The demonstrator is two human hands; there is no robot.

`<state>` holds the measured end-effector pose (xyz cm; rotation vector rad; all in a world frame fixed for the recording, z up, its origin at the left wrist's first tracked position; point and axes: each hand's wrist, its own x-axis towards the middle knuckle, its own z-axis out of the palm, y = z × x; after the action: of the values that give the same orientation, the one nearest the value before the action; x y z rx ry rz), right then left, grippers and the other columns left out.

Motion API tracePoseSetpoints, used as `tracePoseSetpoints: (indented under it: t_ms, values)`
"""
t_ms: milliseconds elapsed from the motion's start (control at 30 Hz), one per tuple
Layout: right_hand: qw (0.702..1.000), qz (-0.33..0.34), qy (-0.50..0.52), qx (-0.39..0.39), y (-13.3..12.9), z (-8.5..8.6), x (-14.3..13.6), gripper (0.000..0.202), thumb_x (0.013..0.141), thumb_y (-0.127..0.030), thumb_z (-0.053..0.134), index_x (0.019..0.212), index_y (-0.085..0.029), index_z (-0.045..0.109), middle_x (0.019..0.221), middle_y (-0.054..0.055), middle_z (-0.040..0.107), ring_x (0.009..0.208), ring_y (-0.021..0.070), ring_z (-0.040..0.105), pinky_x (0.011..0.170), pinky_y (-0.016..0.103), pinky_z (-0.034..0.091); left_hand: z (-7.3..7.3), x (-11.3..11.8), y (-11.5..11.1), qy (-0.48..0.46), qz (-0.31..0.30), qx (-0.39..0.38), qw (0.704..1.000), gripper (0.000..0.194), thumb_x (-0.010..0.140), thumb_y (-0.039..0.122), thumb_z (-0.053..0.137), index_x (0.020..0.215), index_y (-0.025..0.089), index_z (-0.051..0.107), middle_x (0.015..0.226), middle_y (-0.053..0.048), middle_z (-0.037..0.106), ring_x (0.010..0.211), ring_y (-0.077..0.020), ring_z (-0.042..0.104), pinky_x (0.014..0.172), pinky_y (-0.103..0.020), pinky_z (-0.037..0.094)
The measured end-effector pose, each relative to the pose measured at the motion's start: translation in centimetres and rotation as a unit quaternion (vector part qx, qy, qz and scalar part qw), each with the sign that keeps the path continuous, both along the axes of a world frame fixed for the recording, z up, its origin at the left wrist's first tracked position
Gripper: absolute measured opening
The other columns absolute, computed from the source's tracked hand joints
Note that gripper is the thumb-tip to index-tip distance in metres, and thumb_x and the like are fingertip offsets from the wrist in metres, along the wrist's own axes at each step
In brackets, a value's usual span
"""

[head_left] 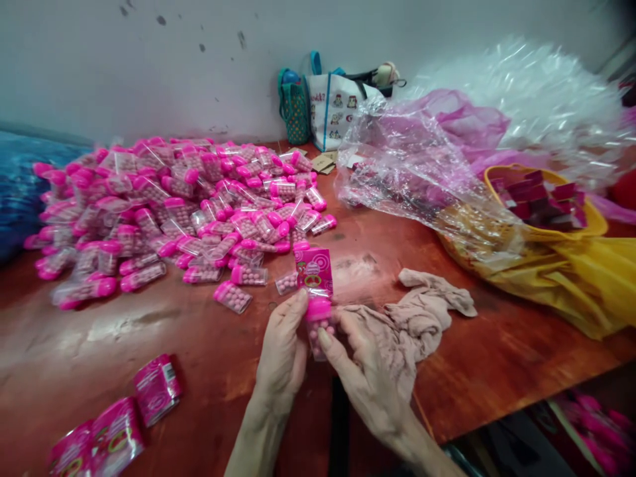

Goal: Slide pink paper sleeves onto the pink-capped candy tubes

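Observation:
A clear container of pink balls [320, 331] with a pink cap is held upright between both hands at the centre, over the table's near edge. Above its cap stands a printed magenta card [315, 271]. My left hand [285, 338] pinches the container's left side near the cap and card. From the right, my right hand [365, 364] grips the container's lower part, the thumb across its front. Beyond the hands, a large heap of similar pink-capped containers [183, 205] covers the table's left and middle.
Several magenta packets [116, 434] lie at the lower left. A crumpled beige cloth [422, 315] rests right of my hands. A yellow basket [596, 222] holds dark magenta cards. Clear plastic [407, 159] and bags [328, 109] stand behind. Blue plastic [24, 192] borders the left.

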<state>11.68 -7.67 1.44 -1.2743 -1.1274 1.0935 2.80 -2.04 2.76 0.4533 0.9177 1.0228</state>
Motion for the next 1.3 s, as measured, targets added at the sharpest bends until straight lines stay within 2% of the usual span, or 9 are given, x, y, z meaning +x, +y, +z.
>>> tracePoseSetpoints:
  t_ms: [100,200,433,633,900,1000,1133,1233,1300]
  values:
    - [0.999,0.018,0.026,-0.012,0.1,-0.3,0.1,0.009,0.087,-0.027,0.048,0.087,-0.021,0.055,0.082,0.003,0.061,0.073,0.0159,0.059,0.060,0.024,0.050,-0.4,0.0,0.2,0.018,0.003,0.013,1.000,0.016,0.070,0.026,0.069,0.065,0.012,0.062,0.050,0.001,0.060,0.044,-0.0108,0.055,0.041,-0.019,0.040]
    - [0.998,-0.006,0.051,-0.026,0.5,-0.5,-0.2,0.009,0.084,-0.026,0.051,0.091,-0.020,0.054,0.083,0.003,0.061,0.074,0.0163,0.060,0.063,0.026,0.051,-0.7,0.5,0.0,0.010,0.001,-0.001,1.000,0.018,0.073,0.028,0.065,0.064,0.012,0.063,0.047,0.001,0.060,0.040,-0.0101,0.053,0.039,-0.019,0.038]
    - [0.995,-0.092,-0.008,-0.028,1.0,-0.6,0.1,0.011,0.077,-0.021,0.058,0.072,-0.020,0.049,0.061,-0.005,0.046,0.052,0.0102,0.044,0.046,0.020,0.040,-1.1,0.4,0.3,-0.043,0.051,-0.005,0.998,0.011,0.076,0.022,0.062,0.077,0.014,0.069,0.074,-0.003,0.071,0.069,-0.0149,0.065,0.066,-0.025,0.049]
    - [0.985,-0.143,-0.089,0.046,1.2,-0.9,0.7,0.010,0.083,-0.025,0.056,0.090,-0.019,0.059,0.082,0.003,0.058,0.076,0.0166,0.055,0.070,0.028,0.044,-1.5,0.2,0.3,-0.056,0.058,-0.021,0.997,0.011,0.077,0.018,0.060,0.074,0.016,0.070,0.075,-0.001,0.072,0.071,-0.0125,0.064,0.070,-0.024,0.048]
    - [0.973,-0.168,-0.153,0.040,1.3,-1.7,1.2,0.004,0.082,-0.022,0.056,0.080,-0.020,0.059,0.071,-0.001,0.055,0.064,0.0145,0.051,0.062,0.025,0.041,-1.8,1.2,-0.7,0.014,0.022,-0.001,1.000,0.007,0.071,0.017,0.065,0.073,0.014,0.071,0.074,-0.002,0.071,0.077,-0.0147,0.062,0.073,-0.024,0.046]
    - [0.982,-0.155,-0.099,0.027,1.3,-2.0,1.5,0.004,0.081,-0.022,0.057,0.083,-0.020,0.061,0.075,0.000,0.057,0.067,0.0151,0.053,0.062,0.025,0.042,-1.7,1.0,-0.5,0.001,0.029,0.002,1.000,0.007,0.072,0.021,0.066,0.075,0.016,0.070,0.077,-0.001,0.071,0.075,-0.0137,0.063,0.070,-0.024,0.047]
    - [0.997,-0.071,-0.038,-0.004,1.1,-1.9,2.3,0.006,0.079,-0.023,0.060,0.084,-0.020,0.063,0.078,0.000,0.060,0.072,0.0167,0.055,0.066,0.027,0.044,-1.3,0.2,0.5,-0.010,0.081,0.021,0.996,0.014,0.069,0.017,0.069,0.082,0.017,0.068,0.081,0.000,0.070,0.071,-0.0107,0.063,0.066,-0.020,0.049]
    - [0.999,-0.015,-0.036,-0.020,1.0,-1.7,2.9,0.005,0.078,-0.023,0.062,0.079,-0.019,0.063,0.077,0.000,0.061,0.074,0.0177,0.056,0.069,0.029,0.044,-1.1,-0.4,1.1,0.028,0.067,0.010,0.997,0.018,0.063,0.012,0.072,0.080,0.014,0.066,0.071,0.000,0.069,0.059,-0.0093,0.061,0.058,-0.019,0.049]
    - [0.999,-0.026,-0.037,-0.018,1.0,-1.6,3.0,0.008,0.079,-0.025,0.060,0.076,-0.019,0.062,0.074,0.000,0.060,0.071,0.0168,0.055,0.066,0.028,0.044,-1.1,-0.6,1.2,0.048,0.055,0.014,0.997,0.017,0.061,0.010,0.073,0.075,0.013,0.063,0.065,0.001,0.067,0.055,-0.0088,0.059,0.055,-0.019,0.048]
